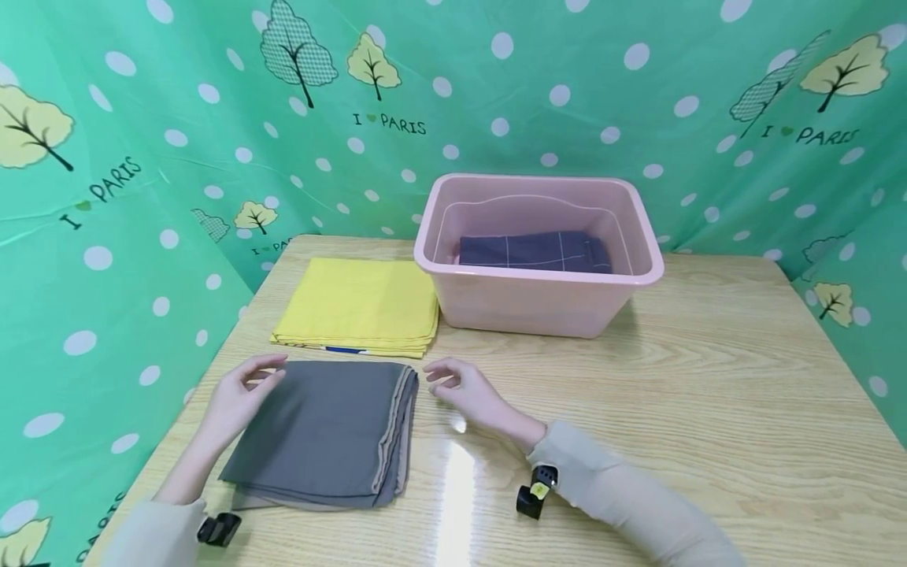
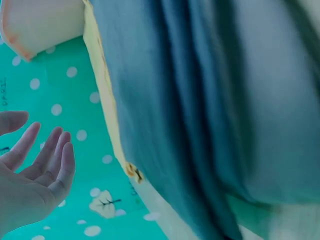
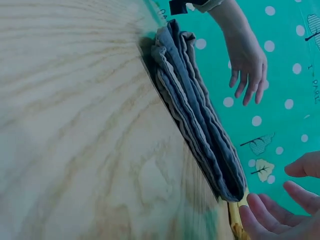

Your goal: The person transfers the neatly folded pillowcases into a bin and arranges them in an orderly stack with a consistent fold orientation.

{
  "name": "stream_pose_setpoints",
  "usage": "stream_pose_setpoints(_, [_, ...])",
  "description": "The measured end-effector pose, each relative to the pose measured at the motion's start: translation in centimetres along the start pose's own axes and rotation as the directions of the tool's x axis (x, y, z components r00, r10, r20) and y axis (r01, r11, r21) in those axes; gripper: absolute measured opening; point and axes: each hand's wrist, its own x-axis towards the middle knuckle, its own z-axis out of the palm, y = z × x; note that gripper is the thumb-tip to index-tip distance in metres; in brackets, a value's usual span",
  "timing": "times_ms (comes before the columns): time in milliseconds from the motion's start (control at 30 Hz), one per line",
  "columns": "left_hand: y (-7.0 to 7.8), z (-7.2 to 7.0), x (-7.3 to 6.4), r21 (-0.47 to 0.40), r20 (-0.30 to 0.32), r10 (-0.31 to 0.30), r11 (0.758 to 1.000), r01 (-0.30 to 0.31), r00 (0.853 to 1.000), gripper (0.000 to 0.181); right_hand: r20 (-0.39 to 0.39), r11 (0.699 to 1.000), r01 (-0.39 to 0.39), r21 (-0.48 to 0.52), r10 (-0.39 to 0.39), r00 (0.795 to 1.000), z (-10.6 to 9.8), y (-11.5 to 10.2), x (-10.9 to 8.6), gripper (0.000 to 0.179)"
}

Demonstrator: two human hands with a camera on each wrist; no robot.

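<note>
Between left hand (image 1: 239, 396) and right hand (image 1: 469, 390), both empty and loosely curved, lies grey cloth (image 1: 322, 429); folding seems done, and lifting would call for gripping its edges.

Grey cloth (image 1: 329, 425), between left fingers (image 1: 264, 361) and right fingers (image 1: 445, 365): plain dark grey, paler grey layers at folded edge. Yellow cloth (image 1: 364, 299), beyond the fingers: yellow, blue patch on near edge. Bin (image 1: 524, 303), beyond right fingers: plain pale pink; navy cloth (image 1: 538, 252) inside, thin white lines. Bench (image 1: 708, 378), beneath fingers: light tan wood grain. Curtain (image 1: 468, 87), farthest from fingers: green, white dots, yellow trees, dark lettering. Sleeves (image 1: 623, 492), behind fingers: off-white.
</note>
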Motion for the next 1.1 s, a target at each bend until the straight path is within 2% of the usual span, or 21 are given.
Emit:
stream_pose_setpoints(67, [-2.1, 0.1, 0.1, -0.009, -0.001, -0.005, 1.000, 0.005, 1.000, 0.030, 0.003, 1.000, -0.010, 0.025, 0.010, 1.000, 0.2, -0.7, -0.3, 0.033])
stream_pose_setpoints(133, [-4.8, 0.4, 0.4, 0.008, -0.010, -0.009, 1.000, 0.009, 1.000, 0.032, 0.000, 0.998, -0.029, 0.054, 0.029, 1.000, 0.4, -1.3, -0.6, 0.034])
stream_pose_setpoints(200, [-7.6, 0.7, 0.6, 0.039, -0.021, -0.013, 0.999, 0.014, 1.000, 0.033, -0.008, 0.997, -0.040, 0.067, 0.040, 0.999, 0.8, -0.8, -0.5, 0.035])
stream_pose_setpoints(267, [-9.4, 1.0, 0.6, 0.085, -0.037, -0.026, 0.996, 0.029, 0.999, 0.035, -0.020, 0.997, -0.053, 0.063, 0.054, 0.998, 1.3, 0.1, -0.3, 0.036])
stream_pose_setpoints(367, [-10.5, 1.0, 0.5, 0.123, -0.045, -0.036, 0.992, 0.041, 0.998, 0.035, -0.030, 0.995, -0.073, 0.063, 0.075, 0.997, 2.1, 1.4, 0.1, 0.038])
stream_pose_setpoints(500, [-9.9, 0.8, 0.0, 0.138, -0.036, -0.060, 0.988, 0.065, 0.998, 0.036, -0.033, 0.991, -0.095, 0.090, 0.099, 0.995, 2.7, 1.9, 0.1, 0.041])
stream_pose_setpoints(567, [-8.9, 0.5, -0.3, 0.115, -0.009, -0.066, 0.991, 0.066, 0.998, 0.037, -0.032, 0.989, -0.100, 0.111, 0.104, 0.994, 2.9, 1.9, 0.0, 0.042])
stream_pose_setpoints(733, [-6.2, 0.0, -0.9, 0.113, 0.002, -0.101, 0.989, 0.100, 0.995, 0.037, -0.041, 0.981, -0.109, 0.163, 0.117, 0.992, 3.4, 1.7, -0.2, 0.043])
stream_pose_setpoints(800, [-5.1, -0.1, -1.1, 0.130, -0.001, -0.109, 0.986, 0.108, 0.994, 0.035, -0.049, 0.979, -0.116, 0.169, 0.126, 0.991, 3.6, 1.8, -0.2, 0.044])
stream_pose_setpoints(900, [-3.5, -0.3, -1.4, 0.122, 0.029, -0.121, 0.986, 0.117, 0.992, 0.034, -0.057, 0.978, -0.128, 0.166, 0.139, 0.989, 3.8, 2.0, -0.2, 0.045])
stream_pose_setpoints(967, [-2.9, -0.5, -1.5, 0.122, 0.067, -0.116, 0.987, 0.108, 0.991, 0.036, -0.057, 0.976, -0.129, 0.176, 0.141, 0.988, 4.0, 2.1, -0.2, 0.046])
stream_pose_setpoints(1100, [-2.8, -0.6, -1.8, 0.108, 0.126, -0.136, 0.987, 0.122, 0.983, 0.039, -0.045, 0.967, -0.138, 0.213, 0.150, 0.988, 4.3, 2.0, -0.3, 0.046])
